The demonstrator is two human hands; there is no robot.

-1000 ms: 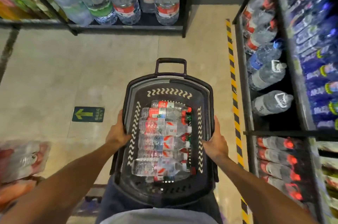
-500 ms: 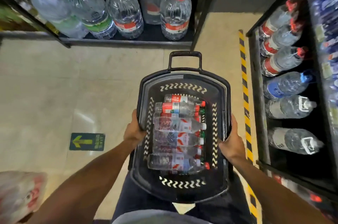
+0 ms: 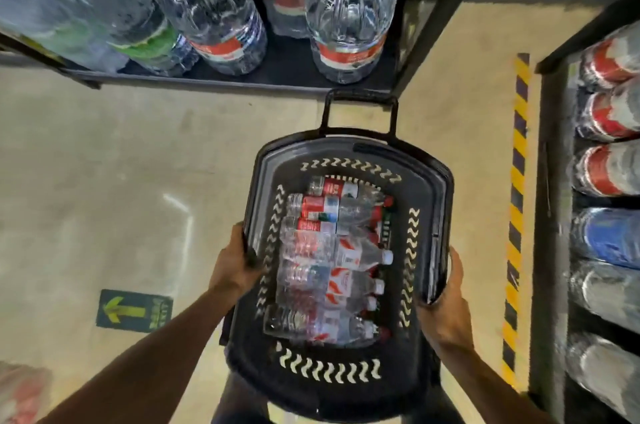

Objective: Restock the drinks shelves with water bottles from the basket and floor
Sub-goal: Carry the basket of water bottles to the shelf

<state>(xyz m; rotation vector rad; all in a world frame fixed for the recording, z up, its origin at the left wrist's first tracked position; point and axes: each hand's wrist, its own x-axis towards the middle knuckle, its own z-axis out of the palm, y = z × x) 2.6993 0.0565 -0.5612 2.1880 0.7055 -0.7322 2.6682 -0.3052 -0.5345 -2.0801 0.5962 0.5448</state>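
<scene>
I carry a black plastic basket (image 3: 349,389) in front of me above the floor. Several small water bottles (image 3: 329,261) with red-and-white labels lie on their sides inside it. My left hand (image 3: 235,268) grips the basket's left rim, fingers curled over the edge. My right hand (image 3: 446,306) grips the right rim. The basket's pull handle (image 3: 360,101) points away from me, close to the front edge of a low black shelf (image 3: 242,79).
Large water jugs (image 3: 349,18) stand on the low shelf ahead. A shelf unit on the right holds bottles lying on their sides (image 3: 609,174). A yellow-black floor stripe (image 3: 516,216) runs beside it. A green arrow sticker (image 3: 133,311) and a wrapped bottle pack (image 3: 20,392) are at left.
I have stepped forward with the basket. The jug shelf ahead has come much closer, and the basket's handle now nearly reaches it. Both hands keep their grip.
</scene>
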